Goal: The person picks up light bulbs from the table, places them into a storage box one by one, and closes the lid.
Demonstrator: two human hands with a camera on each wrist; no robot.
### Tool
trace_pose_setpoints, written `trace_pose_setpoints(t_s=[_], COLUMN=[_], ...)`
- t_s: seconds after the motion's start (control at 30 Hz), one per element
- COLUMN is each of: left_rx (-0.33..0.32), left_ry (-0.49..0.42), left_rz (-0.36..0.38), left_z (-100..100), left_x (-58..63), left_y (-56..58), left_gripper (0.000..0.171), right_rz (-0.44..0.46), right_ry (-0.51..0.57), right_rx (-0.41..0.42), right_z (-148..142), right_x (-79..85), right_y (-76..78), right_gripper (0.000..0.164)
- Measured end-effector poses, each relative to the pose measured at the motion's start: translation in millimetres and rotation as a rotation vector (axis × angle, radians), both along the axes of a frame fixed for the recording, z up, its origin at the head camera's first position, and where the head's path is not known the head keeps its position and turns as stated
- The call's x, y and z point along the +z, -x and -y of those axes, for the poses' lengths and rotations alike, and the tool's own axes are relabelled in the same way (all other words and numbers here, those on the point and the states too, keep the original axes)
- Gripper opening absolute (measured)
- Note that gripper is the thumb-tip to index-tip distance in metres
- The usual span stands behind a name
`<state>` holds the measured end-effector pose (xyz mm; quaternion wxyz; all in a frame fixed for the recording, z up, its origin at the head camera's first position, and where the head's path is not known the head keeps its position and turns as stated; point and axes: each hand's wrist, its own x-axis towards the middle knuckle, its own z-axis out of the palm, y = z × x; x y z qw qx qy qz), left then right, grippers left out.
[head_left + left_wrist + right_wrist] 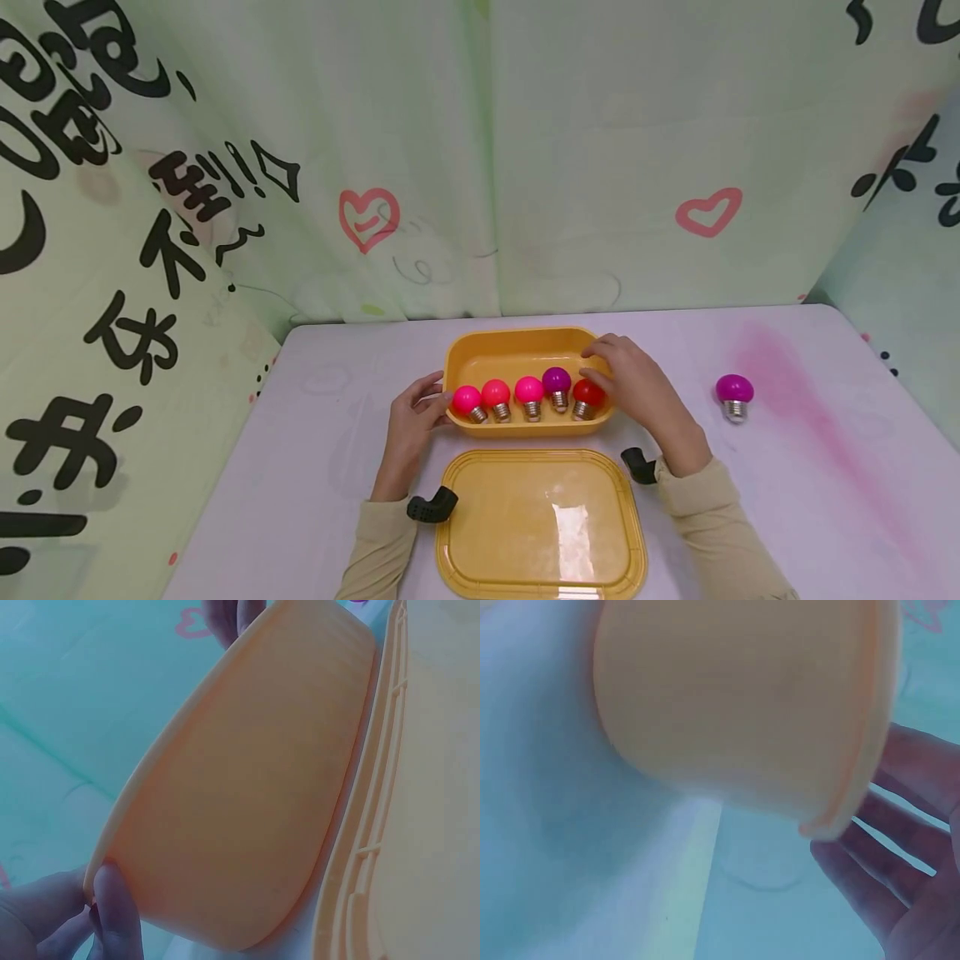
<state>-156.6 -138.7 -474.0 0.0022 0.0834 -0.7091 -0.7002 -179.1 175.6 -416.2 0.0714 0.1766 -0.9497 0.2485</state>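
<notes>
A yellow plastic box (pixel 525 340) stands on the table with a row of bulbs inside: pink and red ones, a purple bulb (pixel 557 381) and a red bulb (pixel 588 393) at the right end. My left hand (pixel 411 423) grips the box's left rim; the left wrist view shows thumb and fingers (pixel 120 907) pinching that edge. Over the right end of the box is my right hand (pixel 637 383), its fingers spread loosely above the red bulb. In the right wrist view its fingers (pixel 862 889) lie relaxed at the rim; whether they touch the bulb is hidden.
A yellow lid (pixel 525 521) lies flat in front of the box, between the forearms. Another purple bulb (pixel 734 396) stands alone on the table to the right. Behind the table (pixel 337 467) hangs a pale green curtain (pixel 585 150) with writing and hearts.
</notes>
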Motion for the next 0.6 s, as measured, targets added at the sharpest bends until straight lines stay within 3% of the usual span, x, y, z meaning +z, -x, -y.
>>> trace_pose_setpoints(t_s=[0.6], left_rx=[-0.004], left_ry=[-0.002], left_rz=[-0.026], left_z=[0], left_x=[-2.6], left_y=[-1.0], left_gripper=[0.041], right_rz=[0.022], right_ry=[-0.041], right_rx=[-0.115], right_z=[-62], right_x=[3.8], right_y=[-9.2], right_gripper=[0.033])
